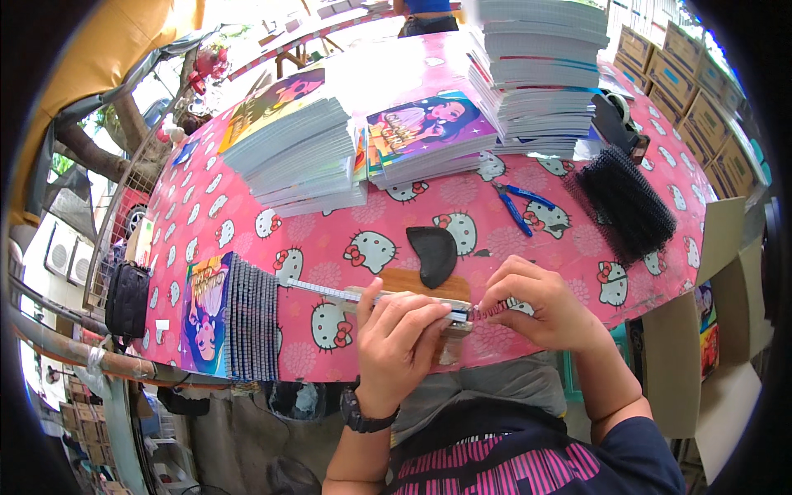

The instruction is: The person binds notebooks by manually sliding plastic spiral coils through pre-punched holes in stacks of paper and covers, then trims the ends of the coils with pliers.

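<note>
My left hand [400,330], with a dark watch at the wrist, is closed around a notebook [322,289] seen edge-on, its long thin edge running out to the left. At the notebook's right end, my right hand [532,305] pinches a thin dark spiral binding coil [493,308]. How far the coil runs into the notebook is hidden by my fingers. Under and behind my hands lies a small wooden board [403,281]. A black half-round piece [437,257] rests just beyond it on the table.
Spiral-bound notebooks [235,318] are stacked at left. Behind stand piles of purple-covered books [433,132], loose page blocks [297,157] and a tall paper stack [540,74]. Blue-handled pliers [524,208] and black coils [624,205] lie at right. An open cardboard box [672,363] stands beside the table [379,223].
</note>
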### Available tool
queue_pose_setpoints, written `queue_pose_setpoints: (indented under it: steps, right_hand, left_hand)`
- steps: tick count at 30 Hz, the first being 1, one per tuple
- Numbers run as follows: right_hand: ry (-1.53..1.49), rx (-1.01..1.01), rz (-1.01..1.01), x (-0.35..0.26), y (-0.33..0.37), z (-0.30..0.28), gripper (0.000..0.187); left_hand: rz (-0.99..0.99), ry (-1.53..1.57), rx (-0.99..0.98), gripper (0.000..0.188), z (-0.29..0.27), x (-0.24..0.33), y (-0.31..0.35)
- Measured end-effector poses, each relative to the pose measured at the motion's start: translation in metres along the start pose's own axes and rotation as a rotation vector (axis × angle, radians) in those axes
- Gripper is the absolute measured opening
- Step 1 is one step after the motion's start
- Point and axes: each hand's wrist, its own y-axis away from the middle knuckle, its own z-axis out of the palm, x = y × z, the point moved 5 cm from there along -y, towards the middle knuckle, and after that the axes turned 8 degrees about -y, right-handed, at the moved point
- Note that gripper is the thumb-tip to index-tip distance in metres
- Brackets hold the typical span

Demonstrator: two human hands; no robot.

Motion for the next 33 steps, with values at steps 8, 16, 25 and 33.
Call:
queue_pose_setpoints:
  steps: [8, 16, 25, 33]
  right_hand:
    - [0.037, -0.075, 0.283, 0.008, 0.003, -0.011, 0.038]
    - [-0.219, -0.415, 0.506, 0.031, -0.023, -0.005, 0.045]
    - [0.471, -0.436, 0.003, 0.150, -0.080, 0.042, 0.065]
    - [0.400, -0.368, 0.169, 0.144, -0.059, 0.028, 0.066]
  left_hand:
    - [-0.006, 0.013, 0.064, 0.017, 0.014, 0.013, -0.009]
    - [0.050, -0.138, -0.095, 0.019, 0.015, 0.009, -0.002]
    - [0.044, -0.085, -0.054, 0.012, 0.018, 0.014, -0.013]
    - [0.016, -0.057, -0.103, 0.017, 0.019, 0.008, -0.011]
